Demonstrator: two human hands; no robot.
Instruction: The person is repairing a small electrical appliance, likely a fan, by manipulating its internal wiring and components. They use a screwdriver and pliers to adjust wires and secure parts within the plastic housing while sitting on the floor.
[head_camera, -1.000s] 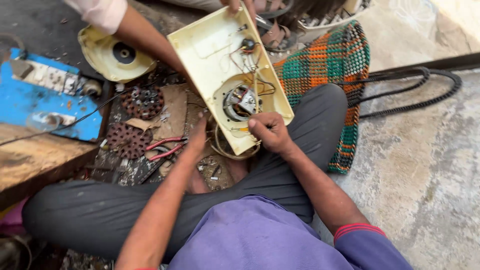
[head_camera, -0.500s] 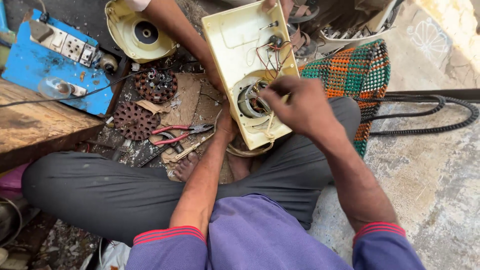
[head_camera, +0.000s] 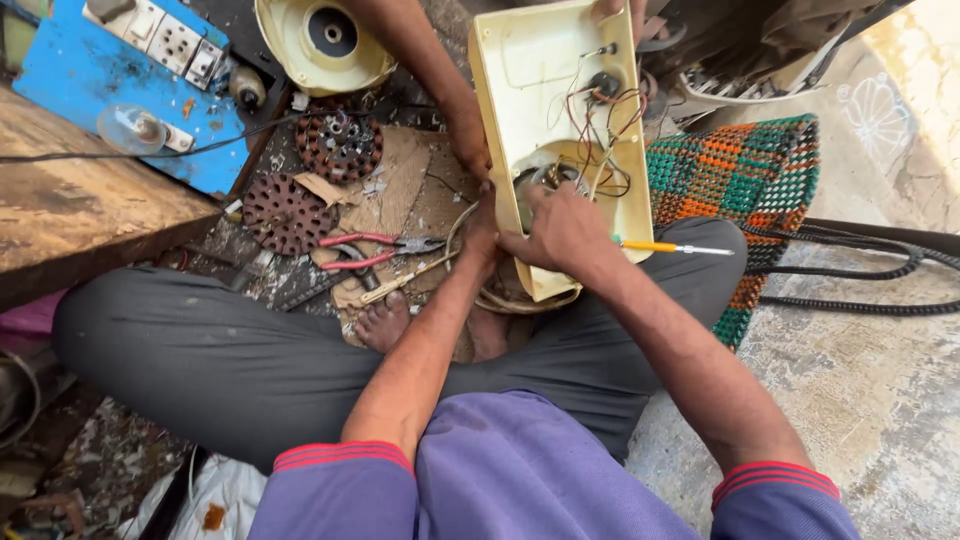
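Note:
A cream plastic housing (head_camera: 545, 110) stands tilted in front of my crossed legs, its open inside facing me, with red and dark wires (head_camera: 600, 115) running down to a round opening. My left hand (head_camera: 482, 232) grips the housing's lower left edge. My right hand (head_camera: 562, 232) lies over the round opening with its fingers pressed in. A yellow-handled screwdriver (head_camera: 668, 247) sticks out to the right from under its palm. Another person's hand (head_camera: 466, 135) holds the housing's left edge, and another person's fingers (head_camera: 615, 10) hold the top.
Red-handled pliers (head_camera: 370, 250) and two round brown slotted discs (head_camera: 285, 212) lie on the littered floor to the left. Beyond them are a blue switch board (head_camera: 90, 70), a wooden bench (head_camera: 80, 215) and a cream round cover (head_camera: 325, 40). A woven mat (head_camera: 745, 165) and black cable (head_camera: 860, 268) lie at the right.
My right hand moved from the housing's lower edge up onto the round opening. The screwdriver now shows beside it. The housing has swung more upright and my view has shifted.

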